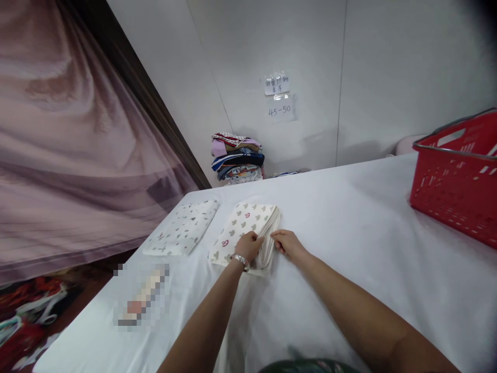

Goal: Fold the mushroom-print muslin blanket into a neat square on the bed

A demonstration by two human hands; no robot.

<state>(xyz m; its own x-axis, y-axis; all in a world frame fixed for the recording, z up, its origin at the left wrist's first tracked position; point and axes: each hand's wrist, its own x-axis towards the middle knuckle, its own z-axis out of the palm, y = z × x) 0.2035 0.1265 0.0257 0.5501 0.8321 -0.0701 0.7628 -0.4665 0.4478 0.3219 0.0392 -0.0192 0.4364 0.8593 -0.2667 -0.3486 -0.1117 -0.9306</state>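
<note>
On the white-covered table lies a folded cream cloth [243, 223] printed with grey-beige shapes and a few red ones. Its stacked layers show along the right side. My left hand [249, 245], with a silver bracelet at the wrist, lies over that layered edge, fingers pinching the fabric near the front right. Just to the right, my right hand [286, 242] has its thumb and fingers closed on the edge of the same cloth. A second folded white cloth [182, 228] with small dark prints rests to the left, touched by neither hand.
A red plastic basket [454, 191] stands at the table's [349, 217] right. Several folded textiles form a stack [238, 159] against the back wall, below paper signs [280, 110]. A pink curtain [77, 129] hangs at left. A pixelated object [143, 298] lies at front left.
</note>
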